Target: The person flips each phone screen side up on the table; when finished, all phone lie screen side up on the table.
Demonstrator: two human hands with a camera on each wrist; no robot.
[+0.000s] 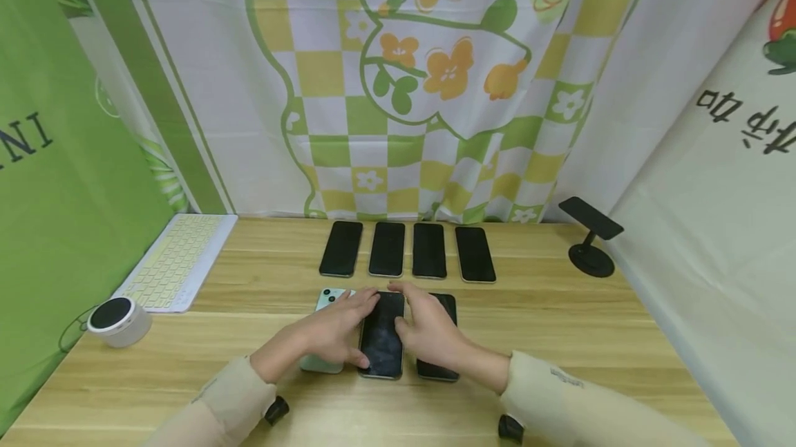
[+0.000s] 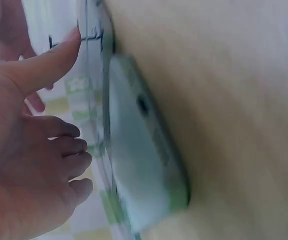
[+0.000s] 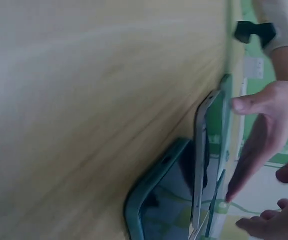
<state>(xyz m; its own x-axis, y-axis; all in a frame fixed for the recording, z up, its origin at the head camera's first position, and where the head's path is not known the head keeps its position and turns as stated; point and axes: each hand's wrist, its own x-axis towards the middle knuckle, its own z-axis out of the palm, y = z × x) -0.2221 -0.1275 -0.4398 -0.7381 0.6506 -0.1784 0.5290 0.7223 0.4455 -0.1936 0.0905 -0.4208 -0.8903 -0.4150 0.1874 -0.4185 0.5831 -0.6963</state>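
Three phones form the near row on the wooden table. A black-screened phone (image 1: pixel 382 340) lies face up in the middle, between my hands. My left hand (image 1: pixel 332 329) is over its left side, fingers extended toward the top and thumb by the lower left edge. At its upper right is my right hand (image 1: pixel 432 329), index finger by the top edge and thumb by the right side. Whether the fingertips touch it is unclear. Left of it, partly under my left hand, is a mint phone (image 2: pixel 138 150), back up. To the right lies another dark-screened phone (image 3: pixel 159 205), partly covered by my right hand.
Several dark-screened phones, among them one (image 1: pixel 387 249), stand in a row farther back. A white keyboard (image 1: pixel 177 260) and a round white speaker (image 1: pixel 119 322) are at left. On the right is a black stand (image 1: pixel 591 257). Curtains (image 1: pixel 435 177) hang behind the table.
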